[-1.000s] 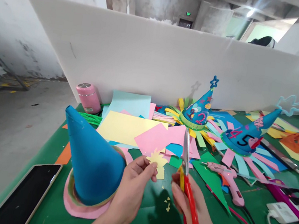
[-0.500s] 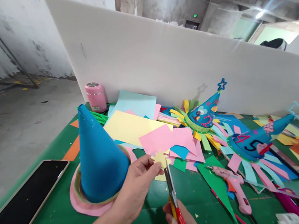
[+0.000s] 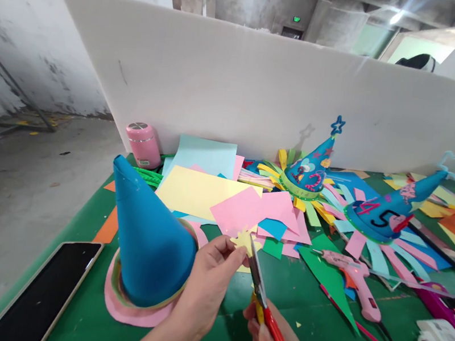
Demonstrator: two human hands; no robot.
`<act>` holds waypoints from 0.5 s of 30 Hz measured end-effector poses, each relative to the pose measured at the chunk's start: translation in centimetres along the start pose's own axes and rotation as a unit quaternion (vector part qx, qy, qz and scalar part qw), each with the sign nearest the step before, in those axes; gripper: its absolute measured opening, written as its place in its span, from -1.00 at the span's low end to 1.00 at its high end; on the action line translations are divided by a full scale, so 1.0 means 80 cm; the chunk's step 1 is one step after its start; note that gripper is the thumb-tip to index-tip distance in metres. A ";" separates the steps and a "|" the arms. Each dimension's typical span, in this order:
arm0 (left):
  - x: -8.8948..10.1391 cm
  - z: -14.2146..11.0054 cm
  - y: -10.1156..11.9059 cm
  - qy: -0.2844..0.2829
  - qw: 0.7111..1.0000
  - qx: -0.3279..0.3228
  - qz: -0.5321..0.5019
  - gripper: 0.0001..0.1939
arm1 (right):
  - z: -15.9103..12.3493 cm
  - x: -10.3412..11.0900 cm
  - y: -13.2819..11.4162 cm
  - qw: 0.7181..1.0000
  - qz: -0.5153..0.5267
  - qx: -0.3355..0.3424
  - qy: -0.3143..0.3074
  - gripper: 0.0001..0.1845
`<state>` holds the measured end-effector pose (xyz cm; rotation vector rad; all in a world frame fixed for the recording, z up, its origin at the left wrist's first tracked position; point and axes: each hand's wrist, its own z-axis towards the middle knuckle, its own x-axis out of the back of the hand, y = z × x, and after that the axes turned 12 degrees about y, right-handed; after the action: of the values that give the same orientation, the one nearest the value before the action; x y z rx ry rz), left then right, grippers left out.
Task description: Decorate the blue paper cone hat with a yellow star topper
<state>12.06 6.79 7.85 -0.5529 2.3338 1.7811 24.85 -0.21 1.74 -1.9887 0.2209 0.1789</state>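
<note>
Between thumb and fingers, my left hand (image 3: 209,283) pinches a small pale yellow paper cutout (image 3: 244,243) with a jagged, flower-like edge. Red-and-yellow-handled scissors (image 3: 258,282) are gripped in my right hand (image 3: 282,340), their blades pointing up and left with the tips at the cutout's right edge. Beside my left forearm stands a plain blue paper cone hat (image 3: 150,245) with a pink brim (image 3: 131,315). My left hand partly covers the brim's right side.
A phone (image 3: 44,291) lies at the left table edge. Behind are coloured paper sheets (image 3: 193,191), a pink jar (image 3: 144,146) and two decorated cone hats (image 3: 308,169). At right lie a pink glue gun (image 3: 355,274), cables and a purple power strip (image 3: 443,308). A white board (image 3: 224,83) stands behind.
The scissors have shifted slightly left, and their handles look a little wider apart. My left hand still holds the cutout in nearly the same spot. The view has tilted slightly.
</note>
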 end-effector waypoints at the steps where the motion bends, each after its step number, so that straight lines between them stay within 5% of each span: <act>1: 0.000 0.000 -0.001 -0.001 1.000 -0.003 0.004 -0.89 | 0.000 0.000 -0.001 1.000 -0.005 0.000 -0.009 -0.50; 15: 0.001 0.001 -0.008 0.009 1.000 -0.015 0.011 -0.87 | 0.002 -0.001 0.005 0.996 -0.024 0.056 -0.070 -0.54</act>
<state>12.19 6.74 7.24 -0.5530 2.3369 1.8316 24.68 -0.25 1.32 -1.8590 0.0900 0.2676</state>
